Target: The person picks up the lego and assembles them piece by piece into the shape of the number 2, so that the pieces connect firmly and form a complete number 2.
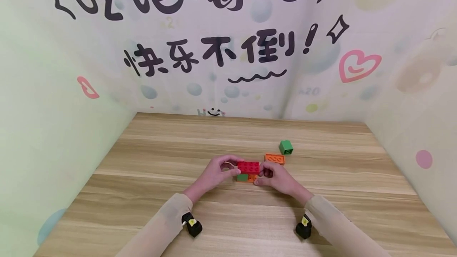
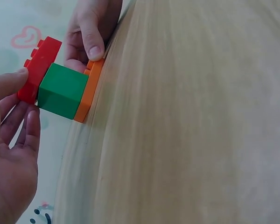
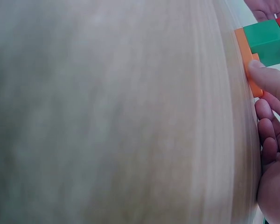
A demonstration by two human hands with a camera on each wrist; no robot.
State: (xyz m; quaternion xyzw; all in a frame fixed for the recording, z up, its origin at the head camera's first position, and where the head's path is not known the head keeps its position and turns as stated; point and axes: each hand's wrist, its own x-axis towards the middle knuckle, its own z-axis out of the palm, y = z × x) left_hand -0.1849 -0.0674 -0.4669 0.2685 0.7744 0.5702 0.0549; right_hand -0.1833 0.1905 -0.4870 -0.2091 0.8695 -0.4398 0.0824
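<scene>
My left hand point(image 1: 216, 171) pinches the left end of a red building brick point(image 1: 248, 166), with the thumb on its studded side in the left wrist view. Right beneath the red brick is a green block point(image 2: 63, 91), which stands at the left end of a flat orange brick point(image 2: 89, 91) on the table. The red brick lies along the green block's upper face and juts out past it to the right. With thumb and fingers, my right hand point(image 1: 280, 177) grips the orange brick's right end, where a few orange studs show beside the green block.
Behind my right hand another flat orange brick point(image 1: 275, 159) lies on the wooden table point(image 1: 178, 138). A loose green block point(image 1: 286, 147) sits just beyond it, its hollow side facing me. A printed cloth wall point(image 1: 214, 82) closes off the table's back edge.
</scene>
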